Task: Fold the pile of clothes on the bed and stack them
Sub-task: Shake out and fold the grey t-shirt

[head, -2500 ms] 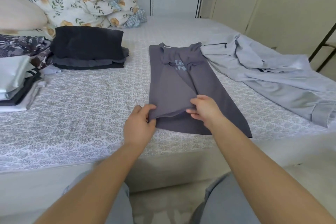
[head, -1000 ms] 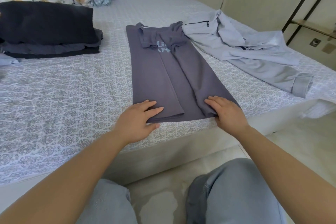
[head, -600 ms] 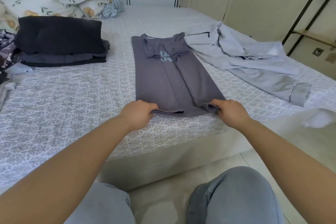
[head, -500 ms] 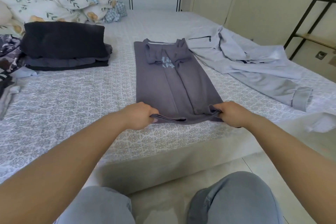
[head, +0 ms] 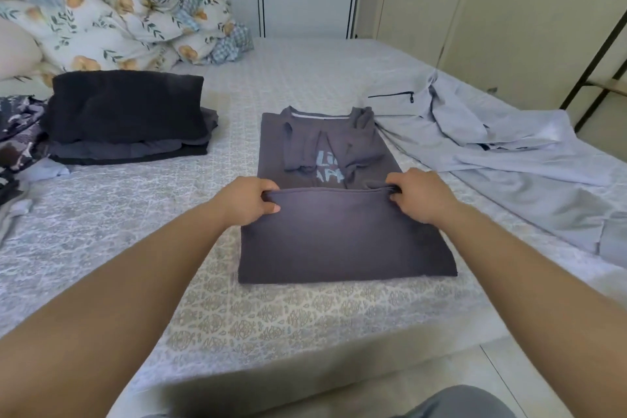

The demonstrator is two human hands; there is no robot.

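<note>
Both my left hand (head: 249, 200) and right hand (head: 419, 195) pinch the grey tee (head: 339, 234) hem, folding it away from me; dark stack (head: 125, 119) far left looks done; pale jacket (head: 492, 146) right still unfolded.

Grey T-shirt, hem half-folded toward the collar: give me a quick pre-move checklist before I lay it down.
1. Left hand grip on the hem corner of the grey T-shirt: ok, fingers curled round the edge.
2. Right hand grip on the other corner: ok.
3. Hem edge level between both hands: ok, it runs nearly straight.
4. Sleeves tucked inside the shirt's width: ok, both lie folded inward near the collar.
5. Landing area clear: ok, the light blue jacket lies to the right, apart from the collar end.
6. Lower layer smooth under the fold: cannot tell, it is covered.
</note>
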